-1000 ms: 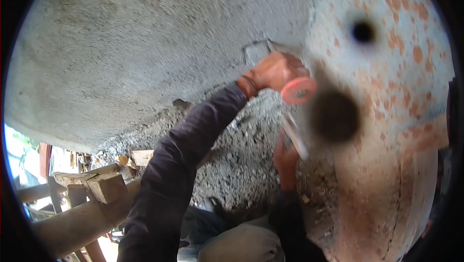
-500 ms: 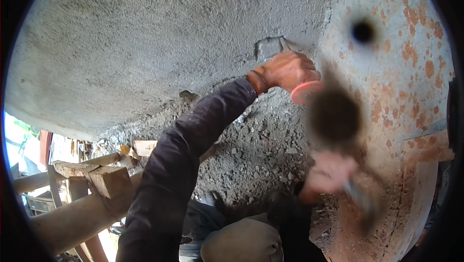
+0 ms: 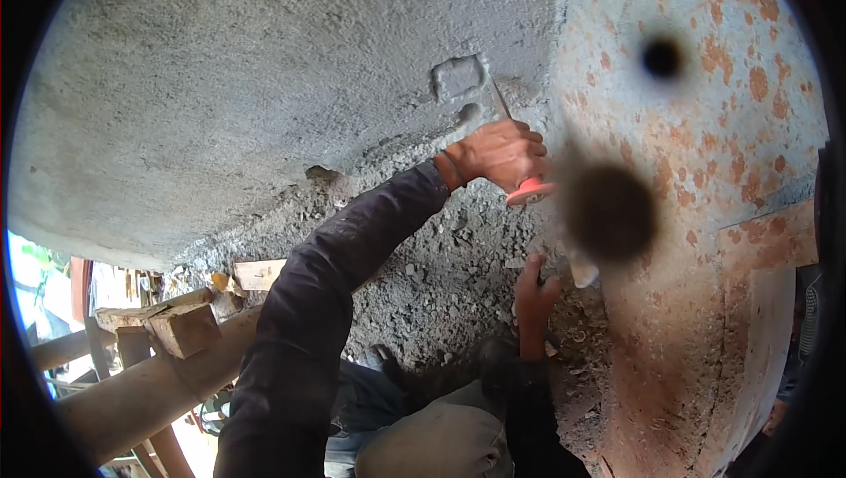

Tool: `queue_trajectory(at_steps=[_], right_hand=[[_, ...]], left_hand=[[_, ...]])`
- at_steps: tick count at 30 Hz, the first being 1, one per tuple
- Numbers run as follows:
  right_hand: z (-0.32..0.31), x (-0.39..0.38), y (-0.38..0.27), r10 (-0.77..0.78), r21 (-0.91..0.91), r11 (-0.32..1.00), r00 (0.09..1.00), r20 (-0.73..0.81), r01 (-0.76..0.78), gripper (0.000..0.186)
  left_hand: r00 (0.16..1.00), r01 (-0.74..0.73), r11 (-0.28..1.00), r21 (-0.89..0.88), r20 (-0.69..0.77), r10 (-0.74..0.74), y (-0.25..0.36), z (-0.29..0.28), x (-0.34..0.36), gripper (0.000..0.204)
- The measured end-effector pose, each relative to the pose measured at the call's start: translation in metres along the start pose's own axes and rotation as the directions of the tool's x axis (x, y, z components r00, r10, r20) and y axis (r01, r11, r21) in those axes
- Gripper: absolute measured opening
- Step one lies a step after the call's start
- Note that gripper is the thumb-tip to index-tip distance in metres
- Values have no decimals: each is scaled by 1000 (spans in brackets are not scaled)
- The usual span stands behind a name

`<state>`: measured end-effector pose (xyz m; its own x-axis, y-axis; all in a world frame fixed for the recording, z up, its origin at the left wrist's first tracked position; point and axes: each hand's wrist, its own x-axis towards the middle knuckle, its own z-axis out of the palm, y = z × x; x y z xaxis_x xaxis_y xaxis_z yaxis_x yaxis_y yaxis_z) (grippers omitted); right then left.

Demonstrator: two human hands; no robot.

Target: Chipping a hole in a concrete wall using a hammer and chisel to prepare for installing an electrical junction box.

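Observation:
My left hand point(image 3: 507, 156) is closed round a chisel point(image 3: 500, 97) with a round orange-red hand guard point(image 3: 531, 192) at its near end. The chisel's tip meets the right edge of a shallow, roughly rectangular recess point(image 3: 459, 79) in the grey rendered wall point(image 3: 291, 64). Lower down, in front of the rubble, is my right hand point(image 3: 535, 297), its fingers bent and thumb raised. What it grips is hard to make out. Close to its right a pale, pointed piece point(image 3: 583, 272) shows, partly behind a dark blot.
Broken rubble point(image 3: 441, 293) lies along the wall's foot. A paint-spotted wall point(image 3: 696, 125) rises on the right. Timber poles and blocks point(image 3: 185, 330) stand at left. My knee point(image 3: 432, 443) is at the bottom. Dark round blots hide parts of the view.
My right hand, blurred before with a greyish tool in it, has moved left and up. The view has shifted slightly; my left hand still holds the chisel, and more of its blade shows.

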<state>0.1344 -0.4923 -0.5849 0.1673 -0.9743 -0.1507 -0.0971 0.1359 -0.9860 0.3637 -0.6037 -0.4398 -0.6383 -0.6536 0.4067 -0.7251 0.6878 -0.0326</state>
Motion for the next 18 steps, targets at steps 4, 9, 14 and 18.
queue_trajectory(at_steps=[4, 9, 14, 18], right_hand=[[-7, -3, -6, -36, 119, 992, 997, -68, 44, 18], [-21, -3, -62, -151, 478, 866, 988, -31, 148, 20], [-28, -9, -151, -572, 749, 79, 645, -506, 658, 31], [53, 43, -86, -424, -161, 889, 904, 61, 428, 21]], left_hand=[[996, 73, 997, -37, -41, -74, -14, -10, 5, 15], [990, 102, 994, -42, -88, -106, -20, -13, 10, 16], [987, 117, 990, -74, -105, -125, -20, -22, 8, 15], [989, 116, 991, -66, -87, -121, -15, -23, 10, 16]])
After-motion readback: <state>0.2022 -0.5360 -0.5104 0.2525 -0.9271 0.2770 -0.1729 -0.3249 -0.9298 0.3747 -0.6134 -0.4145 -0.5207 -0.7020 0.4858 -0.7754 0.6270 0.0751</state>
